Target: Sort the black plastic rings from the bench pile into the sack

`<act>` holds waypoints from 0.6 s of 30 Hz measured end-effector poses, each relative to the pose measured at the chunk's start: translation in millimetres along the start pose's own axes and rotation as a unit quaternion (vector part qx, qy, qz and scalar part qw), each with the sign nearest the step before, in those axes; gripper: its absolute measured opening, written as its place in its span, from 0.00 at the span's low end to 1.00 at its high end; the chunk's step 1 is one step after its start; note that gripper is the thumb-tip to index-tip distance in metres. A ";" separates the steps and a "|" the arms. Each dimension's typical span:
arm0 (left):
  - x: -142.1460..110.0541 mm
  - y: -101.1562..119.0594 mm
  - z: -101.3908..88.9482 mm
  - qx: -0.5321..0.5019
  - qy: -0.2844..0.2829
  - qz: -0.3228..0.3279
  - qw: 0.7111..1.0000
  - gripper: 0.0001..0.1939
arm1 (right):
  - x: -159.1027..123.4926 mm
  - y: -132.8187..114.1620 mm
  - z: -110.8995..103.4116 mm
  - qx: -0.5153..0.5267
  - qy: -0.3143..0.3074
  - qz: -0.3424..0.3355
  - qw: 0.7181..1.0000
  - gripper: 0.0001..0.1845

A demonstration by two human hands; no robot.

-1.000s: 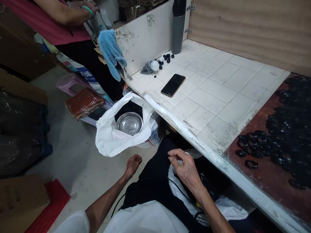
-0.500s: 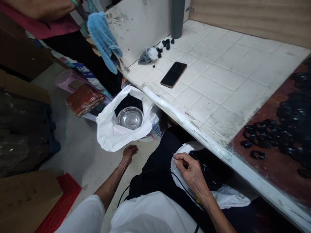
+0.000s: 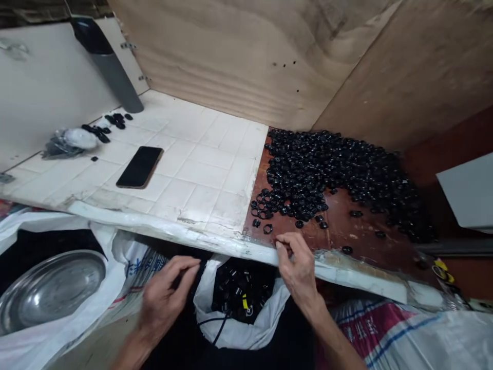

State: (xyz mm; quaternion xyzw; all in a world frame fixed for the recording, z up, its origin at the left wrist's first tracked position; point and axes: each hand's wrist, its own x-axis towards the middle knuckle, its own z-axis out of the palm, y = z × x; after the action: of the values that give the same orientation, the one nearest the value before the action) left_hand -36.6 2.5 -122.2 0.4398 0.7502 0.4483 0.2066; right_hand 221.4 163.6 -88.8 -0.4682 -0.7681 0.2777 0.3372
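Observation:
My right hand [image 3: 296, 264] rests its fingertips on the white-wrapped table edge [image 3: 231, 246], just below several loose black rings [image 3: 265, 221]. These spread from a large pile of small black plastic rings [image 3: 331, 174] on a brown board [image 3: 339, 226]. My left hand [image 3: 165, 300] is blurred and hangs below the edge with its fingers apart, holding nothing visible. Between my hands, a white sack [image 3: 239, 329] on my lap holds black parts [image 3: 241, 290] and a dark cable. A steel bowl [image 3: 50, 293] sits in another white sack [image 3: 19, 339] at the lower left.
A white tiled counter [image 3: 200, 164] carries a black phone [image 3: 139, 167], a few black pieces, and a plastic bag with a white ball [image 3: 69, 144]. A grey bottle [image 3: 111, 67] stands at the back, and plywood walls [image 3: 246, 56] rise behind. A woven sack [image 3: 408, 339] lies lower right.
My view has swung right, bringing the ring pile to the middle. Both hands have risen from my lap, and my right hand has moved from the white sack to the table edge.

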 end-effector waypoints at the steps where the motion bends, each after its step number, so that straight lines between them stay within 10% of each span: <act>1: 14.4 11.1 10.2 0.001 -0.039 0.044 0.998 0.07 | 9.1 1.2 -0.9 -0.023 -0.008 -0.004 1.000 0.08; 6: 75.1 47.2 62.0 0.056 -0.171 0.179 0.967 0.09 | 26.8 3.9 10.2 -0.024 -0.049 -0.062 0.997 0.14; 18: 109.5 61.3 94.0 0.146 -0.104 0.212 0.961 0.07 | 39.8 -6.9 26.9 0.026 0.011 -0.067 0.997 0.09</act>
State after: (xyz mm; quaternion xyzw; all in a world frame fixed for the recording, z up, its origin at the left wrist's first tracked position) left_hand 0.9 154.1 -108.8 0.6583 0.6715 0.3191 0.1176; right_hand 183.4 193.9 -90.0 -0.4098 -0.7862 0.2696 0.3759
